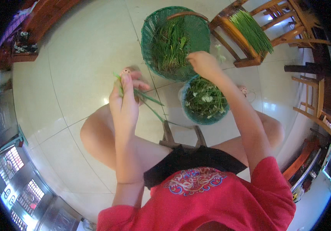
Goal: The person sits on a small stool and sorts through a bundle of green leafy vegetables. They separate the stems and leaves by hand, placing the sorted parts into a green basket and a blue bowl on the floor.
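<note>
My left hand [125, 92] grips a few long green stalks [150, 99] that trail down to the right. My right hand [203, 63], slightly blurred, has curled fingers over the right rim of a large green basket [147, 36] holding bundled stalks [171, 44]; what they hold is unclear. A blurred pale flower head [219, 52] is just beside it. Below, a smaller teal basket [191, 117] contains loose stems with white flowers [207, 99].
A wooden chair [236, 57] at upper right carries neat green stalks [250, 30]. Another chair [319, 100] stands at right, wooden furniture [42, 19] at upper left. A low wooden stool [167, 133] is between my bent legs [100, 134] on the tiled floor [77, 69].
</note>
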`<state>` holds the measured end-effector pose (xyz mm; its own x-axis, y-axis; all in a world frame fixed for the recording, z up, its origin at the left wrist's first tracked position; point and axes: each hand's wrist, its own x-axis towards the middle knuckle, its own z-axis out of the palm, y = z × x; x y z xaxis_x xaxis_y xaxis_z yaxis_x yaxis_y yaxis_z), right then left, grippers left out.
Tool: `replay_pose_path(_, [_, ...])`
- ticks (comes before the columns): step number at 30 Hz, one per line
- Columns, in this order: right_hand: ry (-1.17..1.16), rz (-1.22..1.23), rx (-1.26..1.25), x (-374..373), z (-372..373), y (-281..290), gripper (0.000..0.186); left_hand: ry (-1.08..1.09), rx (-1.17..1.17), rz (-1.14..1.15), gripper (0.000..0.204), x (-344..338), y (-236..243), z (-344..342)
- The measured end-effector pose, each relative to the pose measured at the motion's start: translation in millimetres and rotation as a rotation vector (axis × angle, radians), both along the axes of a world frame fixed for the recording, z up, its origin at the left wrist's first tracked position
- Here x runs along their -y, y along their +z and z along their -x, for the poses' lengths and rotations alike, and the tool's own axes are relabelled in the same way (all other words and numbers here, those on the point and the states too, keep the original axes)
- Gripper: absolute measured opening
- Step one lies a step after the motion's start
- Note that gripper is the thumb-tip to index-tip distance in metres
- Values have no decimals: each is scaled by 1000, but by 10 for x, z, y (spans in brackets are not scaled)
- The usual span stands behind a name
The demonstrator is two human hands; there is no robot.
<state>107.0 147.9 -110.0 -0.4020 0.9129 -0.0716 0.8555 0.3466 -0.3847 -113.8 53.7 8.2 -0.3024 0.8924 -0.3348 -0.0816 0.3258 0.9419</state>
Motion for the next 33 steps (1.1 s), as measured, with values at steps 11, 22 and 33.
replay_pose_path(11, [903,-10,975,-488,423,-1830,25,41,222,-18,34,-40,17,-20])
replay_pose_path(22, [87,15,-251,-416,152,-714,22,-17,293,-53,22,-34,-16,-6])
replay_pose_path(33, [-495,733,-1695,809,-580,910,15,-300,-380,-268,19,-8,-218,-224])
